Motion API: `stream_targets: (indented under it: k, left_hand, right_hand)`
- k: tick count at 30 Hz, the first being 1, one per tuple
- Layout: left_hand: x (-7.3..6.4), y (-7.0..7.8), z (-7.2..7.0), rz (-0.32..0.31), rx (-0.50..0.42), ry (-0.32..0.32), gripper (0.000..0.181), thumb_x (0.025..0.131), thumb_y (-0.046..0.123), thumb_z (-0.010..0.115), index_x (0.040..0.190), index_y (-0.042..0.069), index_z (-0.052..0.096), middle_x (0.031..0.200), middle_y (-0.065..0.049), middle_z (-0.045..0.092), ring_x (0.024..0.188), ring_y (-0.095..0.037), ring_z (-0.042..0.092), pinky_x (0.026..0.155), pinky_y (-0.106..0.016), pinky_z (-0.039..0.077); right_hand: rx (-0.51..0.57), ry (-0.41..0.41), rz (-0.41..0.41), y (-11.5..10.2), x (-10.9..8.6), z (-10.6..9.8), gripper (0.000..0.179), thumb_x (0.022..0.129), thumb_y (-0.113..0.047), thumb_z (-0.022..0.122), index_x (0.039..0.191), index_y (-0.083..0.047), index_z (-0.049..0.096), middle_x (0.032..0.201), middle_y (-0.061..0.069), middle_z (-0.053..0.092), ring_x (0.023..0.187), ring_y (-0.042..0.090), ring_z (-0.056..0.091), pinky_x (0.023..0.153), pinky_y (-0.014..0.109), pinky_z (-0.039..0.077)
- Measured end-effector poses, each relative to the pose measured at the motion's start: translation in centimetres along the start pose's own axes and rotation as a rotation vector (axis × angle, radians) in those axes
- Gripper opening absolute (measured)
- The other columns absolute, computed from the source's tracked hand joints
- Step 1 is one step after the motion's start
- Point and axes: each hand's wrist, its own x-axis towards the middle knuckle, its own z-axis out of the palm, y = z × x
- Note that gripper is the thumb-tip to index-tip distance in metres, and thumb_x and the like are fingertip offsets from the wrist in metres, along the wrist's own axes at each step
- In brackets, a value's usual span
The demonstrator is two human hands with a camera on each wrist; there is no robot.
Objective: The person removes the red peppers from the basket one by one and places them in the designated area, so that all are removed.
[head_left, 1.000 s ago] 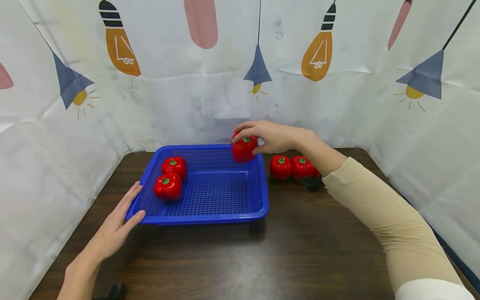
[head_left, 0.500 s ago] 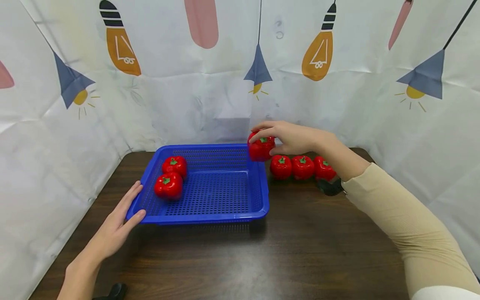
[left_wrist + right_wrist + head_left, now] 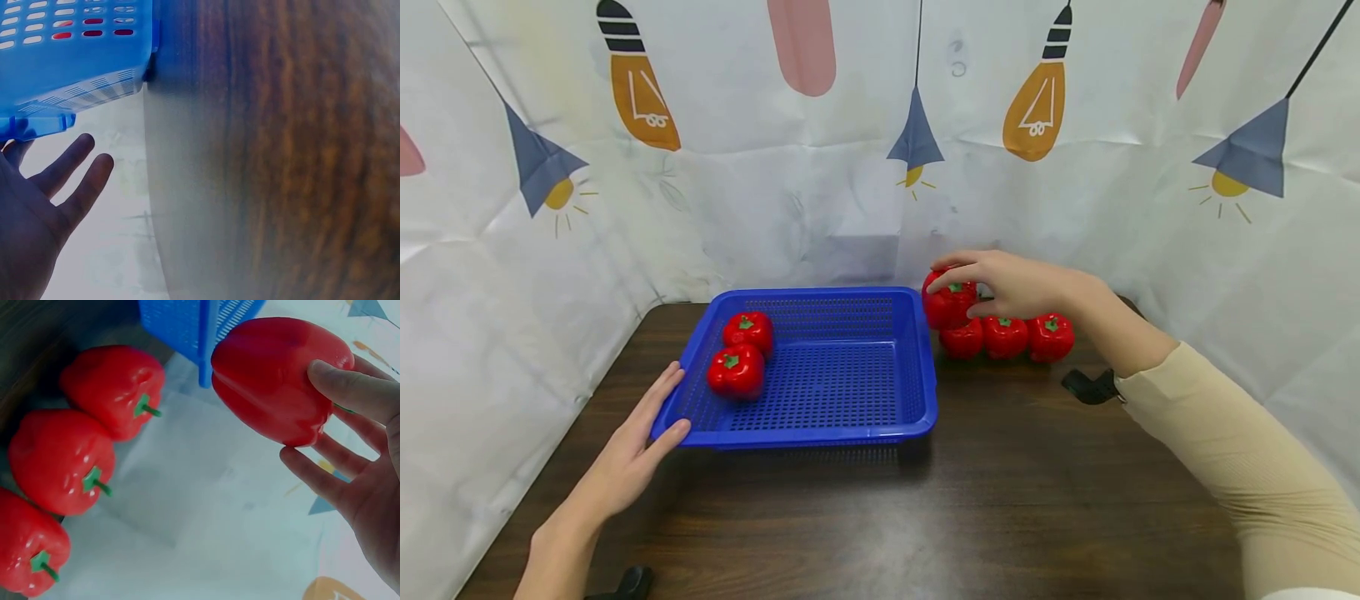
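Observation:
My right hand [image 3: 1017, 283] holds a red bell pepper [image 3: 946, 305] by its top, raised just beyond the basket's right rim. In the right wrist view, the thumb and fingers pinch this bell pepper [image 3: 281, 378] near its stem end. Three more red bell peppers [image 3: 1051, 337] stand in a row on the table, the nearest partly behind the held one. My left hand [image 3: 625, 458] rests against the left front corner of the blue basket [image 3: 820, 437], fingers fairly straight. Inside the basket at its left sit two red bell peppers [image 3: 737, 372], touching each other.
The dark wood table [image 3: 880, 517] carries everything. Behind it hangs a white curtain [image 3: 820, 200] printed with lamps and bulbs. A black strap end [image 3: 1090, 387] hangs below my right wrist, and another black piece [image 3: 628, 583] shows near my left wrist.
My right hand has carried the bell pepper rightward from over the basket's back right corner to just outside its rim, beside the row. The left hand and basket have stayed put.

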Motion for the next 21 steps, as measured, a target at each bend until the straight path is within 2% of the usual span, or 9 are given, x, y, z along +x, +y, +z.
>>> stream_targets:
  k: [2,9,21]
  left_hand:
    - [0.0,-0.1,0.0,0.001,-0.001,0.001,0.070,0.102,0.009,0.059,0.164,0.019,0.028,0.170,-0.005,0.017,0.151,-0.001,0.013,0.109,-0.010,0.012]
    - [0.0,-0.1,0.0,0.001,-0.003,0.003,0.070,0.102,0.009,0.060,0.164,0.019,0.028,0.170,-0.010,0.018,0.151,-0.001,0.013,0.109,-0.010,0.012]
    - [-0.1,-0.4,0.1,0.008,-0.012,0.016,0.070,0.101,0.007,0.060,0.163,0.016,0.031,0.170,-0.008,0.019,0.151,-0.002,0.014,0.109,-0.009,0.012]
  right_hand:
    - [-0.006,0.000,-0.001,0.2,-0.4,0.2,0.053,0.089,0.001,0.076,0.138,-0.016,0.064,0.153,0.015,0.046,0.136,0.035,0.047,0.093,0.043,0.054]
    - [0.012,-0.010,0.008,1.0,-1.6,1.0,0.054,0.088,0.003,0.076,0.138,-0.015,0.063,0.153,0.013,0.045,0.132,0.034,0.049,0.087,0.040,0.055]
    - [0.065,-0.027,0.036,1.5,-2.8,2.3,0.053,0.089,0.003,0.075,0.138,-0.014,0.064,0.155,0.012,0.044,0.137,0.036,0.046,0.095,0.048,0.051]
